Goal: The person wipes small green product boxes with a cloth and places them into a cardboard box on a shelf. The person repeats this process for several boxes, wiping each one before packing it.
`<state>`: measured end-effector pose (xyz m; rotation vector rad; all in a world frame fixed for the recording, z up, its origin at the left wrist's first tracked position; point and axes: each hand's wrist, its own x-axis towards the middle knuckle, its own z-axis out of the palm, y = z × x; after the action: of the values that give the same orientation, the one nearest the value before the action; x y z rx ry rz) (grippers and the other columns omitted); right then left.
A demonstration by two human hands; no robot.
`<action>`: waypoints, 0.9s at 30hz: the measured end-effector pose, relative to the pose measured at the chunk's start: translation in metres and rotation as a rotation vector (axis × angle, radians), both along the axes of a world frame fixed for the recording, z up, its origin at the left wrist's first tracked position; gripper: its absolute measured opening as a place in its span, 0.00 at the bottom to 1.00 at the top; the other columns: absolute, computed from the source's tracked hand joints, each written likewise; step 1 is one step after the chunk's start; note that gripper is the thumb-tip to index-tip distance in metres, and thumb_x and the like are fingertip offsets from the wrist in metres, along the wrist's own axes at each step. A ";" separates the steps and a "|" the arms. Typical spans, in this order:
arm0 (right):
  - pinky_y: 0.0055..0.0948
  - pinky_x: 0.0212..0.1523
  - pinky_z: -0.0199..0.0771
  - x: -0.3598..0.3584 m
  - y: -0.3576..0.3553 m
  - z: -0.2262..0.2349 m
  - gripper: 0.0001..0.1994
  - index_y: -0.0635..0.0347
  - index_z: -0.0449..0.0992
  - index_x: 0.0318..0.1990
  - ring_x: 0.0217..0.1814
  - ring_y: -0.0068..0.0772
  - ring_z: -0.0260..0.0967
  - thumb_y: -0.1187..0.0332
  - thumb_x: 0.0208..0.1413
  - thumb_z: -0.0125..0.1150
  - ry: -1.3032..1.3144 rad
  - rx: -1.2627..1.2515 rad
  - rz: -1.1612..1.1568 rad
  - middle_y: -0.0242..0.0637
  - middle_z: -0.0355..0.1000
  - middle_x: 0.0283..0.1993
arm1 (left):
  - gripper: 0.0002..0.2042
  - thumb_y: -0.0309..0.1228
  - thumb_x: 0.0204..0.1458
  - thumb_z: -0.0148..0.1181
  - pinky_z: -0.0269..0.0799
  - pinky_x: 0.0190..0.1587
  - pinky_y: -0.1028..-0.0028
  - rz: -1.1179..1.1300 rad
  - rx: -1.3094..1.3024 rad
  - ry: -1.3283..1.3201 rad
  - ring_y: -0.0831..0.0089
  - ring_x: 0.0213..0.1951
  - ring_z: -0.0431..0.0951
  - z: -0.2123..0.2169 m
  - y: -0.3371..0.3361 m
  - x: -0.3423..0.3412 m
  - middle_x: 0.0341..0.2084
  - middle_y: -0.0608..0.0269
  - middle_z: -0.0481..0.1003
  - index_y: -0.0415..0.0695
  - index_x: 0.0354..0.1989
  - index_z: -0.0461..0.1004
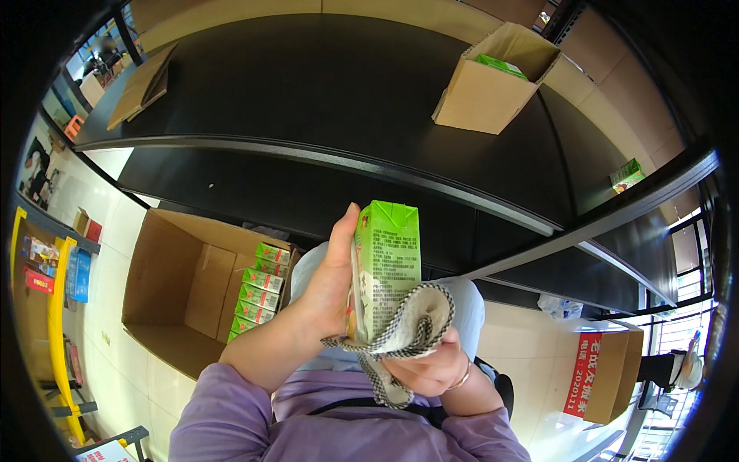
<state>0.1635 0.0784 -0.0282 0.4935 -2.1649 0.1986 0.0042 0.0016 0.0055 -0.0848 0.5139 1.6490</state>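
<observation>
A green drink carton [390, 250] with small dark print stands upright in front of my body. My left hand [332, 281] grips it along its left side, thumb up near the top edge. My right hand [436, 365] is closed on a cream cloth with a checked border [419, 319]. The cloth lies against the carton's lower right part and wraps around its bottom, which it hides. To the left, a large open cardboard box [181, 269] holds several similar green cartons [259, 295] along its right side.
Black metal shelves [308, 85] stretch ahead. On the upper one are a small open cardboard box [493, 88] with a green carton inside, a flattened cardboard piece [142, 88] and another green carton [627, 177]. A cardboard box with a red label [612, 377] stands on the floor at right.
</observation>
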 end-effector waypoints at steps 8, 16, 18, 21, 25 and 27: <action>0.43 0.48 0.69 -0.001 0.001 0.034 0.03 0.60 0.74 0.24 0.40 0.35 0.67 0.75 0.37 0.60 -0.108 -0.629 0.144 0.33 0.71 0.29 | 0.31 0.64 0.45 0.44 0.71 0.37 0.68 0.037 0.013 0.064 0.66 0.34 0.73 -0.003 -0.005 -0.001 0.32 0.58 0.73 0.47 0.41 0.71; 0.29 0.32 0.67 -0.010 0.008 0.017 0.20 0.57 0.63 0.44 0.33 0.36 0.64 0.64 0.44 0.61 0.062 -0.702 -0.021 0.43 0.58 0.39 | 0.33 0.63 0.46 0.42 0.70 0.39 0.68 -0.005 -0.075 0.257 0.67 0.36 0.73 0.006 -0.006 0.003 0.35 0.58 0.73 0.44 0.44 0.70; 0.24 0.33 0.67 -0.012 0.008 0.018 0.15 0.63 0.70 0.38 0.34 0.32 0.65 0.74 0.38 0.61 0.111 -0.757 0.020 0.45 0.59 0.42 | 0.34 0.63 0.46 0.42 0.70 0.39 0.68 -0.006 -0.078 0.286 0.67 0.36 0.73 0.004 -0.005 0.004 0.35 0.57 0.73 0.43 0.45 0.70; 0.22 0.33 0.66 -0.008 0.016 0.030 0.14 0.65 0.73 0.36 0.34 0.31 0.65 0.77 0.35 0.58 -0.160 -0.665 -0.003 0.48 0.59 0.45 | 0.34 0.63 0.47 0.41 0.71 0.40 0.68 0.004 -0.065 0.290 0.66 0.37 0.74 0.001 -0.006 0.005 0.35 0.56 0.74 0.42 0.45 0.70; 0.24 0.34 0.67 -0.010 0.010 0.026 0.14 0.68 0.72 0.34 0.33 0.32 0.64 0.80 0.34 0.53 -0.148 -0.831 -0.020 0.47 0.62 0.42 | 0.34 0.63 0.47 0.40 0.71 0.42 0.67 0.033 -0.037 0.315 0.66 0.38 0.74 0.000 -0.006 0.007 0.35 0.56 0.74 0.42 0.45 0.70; 0.25 0.40 0.65 -0.008 0.009 0.026 0.15 0.68 0.69 0.40 0.37 0.31 0.64 0.77 0.40 0.56 -0.222 -0.983 0.031 0.44 0.64 0.41 | 0.34 0.62 0.47 0.40 0.70 0.43 0.67 0.035 -0.033 0.305 0.65 0.39 0.74 -0.005 -0.005 0.007 0.35 0.55 0.74 0.41 0.45 0.70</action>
<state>0.1551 0.0872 -0.0023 -0.0738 -1.9604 1.2939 0.0108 -0.0035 0.0005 0.1364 0.7740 1.6972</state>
